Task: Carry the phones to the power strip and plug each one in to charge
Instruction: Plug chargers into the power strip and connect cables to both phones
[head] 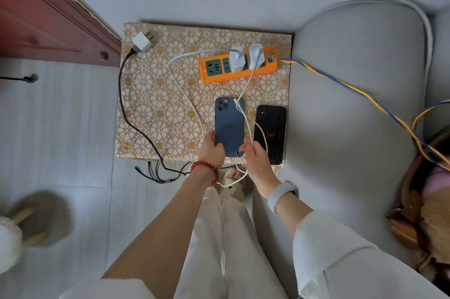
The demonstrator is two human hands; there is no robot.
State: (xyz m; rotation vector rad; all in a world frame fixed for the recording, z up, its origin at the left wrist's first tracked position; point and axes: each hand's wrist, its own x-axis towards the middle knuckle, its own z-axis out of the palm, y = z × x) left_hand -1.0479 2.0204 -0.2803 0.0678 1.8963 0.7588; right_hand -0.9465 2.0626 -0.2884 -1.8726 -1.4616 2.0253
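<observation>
A blue phone (229, 123) lies face down on the patterned table top (155, 104), and my left hand (211, 147) grips its near left edge. My right hand (255, 156) pinches a white charging cable (247, 87) at the phone's near right corner. That cable runs up to a white charger (257, 55) plugged into the orange power strip (237, 66). A second white charger (236, 59) sits beside it, its cable looping left and down. A black phone (270, 133) lies face down to the right, touching nothing in my hands.
A loose white charger (142, 42) with a black braided cable lies at the table's far left corner. A grey sofa (353, 104) borders the table on the right. A blue-and-yellow cord (353, 87) runs across it. A red wooden door (48, 14) stands at left.
</observation>
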